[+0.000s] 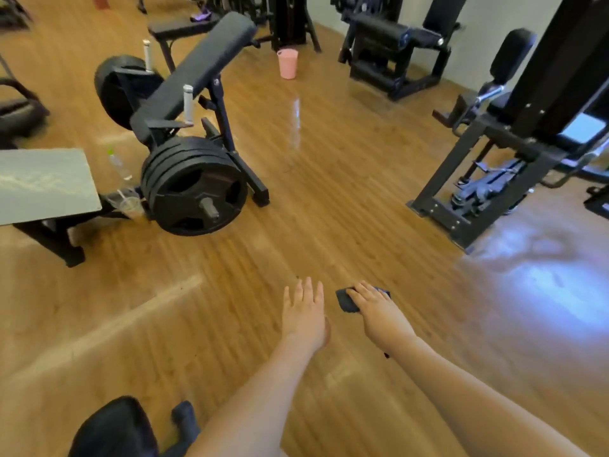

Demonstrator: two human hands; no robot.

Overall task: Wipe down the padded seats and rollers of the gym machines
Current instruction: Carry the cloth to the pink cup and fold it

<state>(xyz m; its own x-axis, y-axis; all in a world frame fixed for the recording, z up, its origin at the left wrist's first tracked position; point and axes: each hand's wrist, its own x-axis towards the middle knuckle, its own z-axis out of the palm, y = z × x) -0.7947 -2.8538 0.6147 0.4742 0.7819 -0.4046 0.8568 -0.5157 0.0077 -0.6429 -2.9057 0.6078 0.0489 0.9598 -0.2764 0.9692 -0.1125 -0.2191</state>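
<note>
Item 1, left hand (304, 310): I see it stretched forward over the wooden floor (329, 192), fingers straight and together, grip released, holding nothing.

Item 2, right hand (375, 308): just beside the left hand, its grip closed round a small dark cloth (346, 301); the cloth sticks out past the fingers toward the left hand.

Item 3, plate-loaded machine (184, 127): well ahead of the cloth and to its left, with a long black sloped pad (201, 70) and a stack of black weight plates (194, 186) at its near end.

Item 4, pink bucket (288, 63): on the floor far beyond the cloth, just past the sloped pad.

Item 5, black-framed machine (514, 143): ahead and to the right of the cloth, carrying a black padded roller (512, 54) up high.

Item 6, grey surface (43, 183): far left of the cloth, a clear plastic cup (131, 207) on the floor beside it.
</note>
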